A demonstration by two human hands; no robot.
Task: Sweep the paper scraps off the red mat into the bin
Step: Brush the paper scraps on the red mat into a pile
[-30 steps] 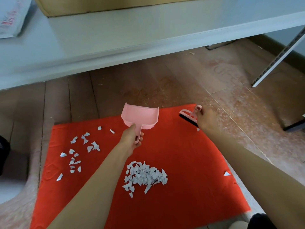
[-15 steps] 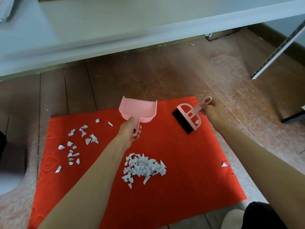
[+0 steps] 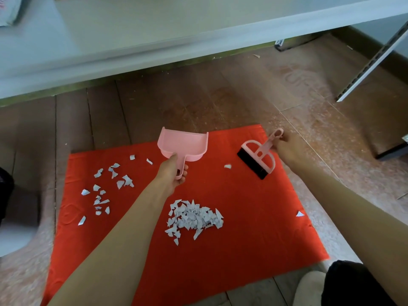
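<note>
Head view: left hand [image 3: 171,174] grips dustpan [image 3: 184,143], right hand [image 3: 290,150] grips brush [image 3: 257,161].

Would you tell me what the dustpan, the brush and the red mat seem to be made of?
The dustpan looks like moulded plastic: smooth matt pink, thin one-piece walls. The brush has a pink plastic frame; its black strip may be bristles or foam. The red mat seems felt or cloth: matt, faintly embossed.

No legible text; only faint, unreadable lettering [image 3: 295,78] on the floor [image 3: 154,107] and on a white bag [image 3: 8,12]
</note>
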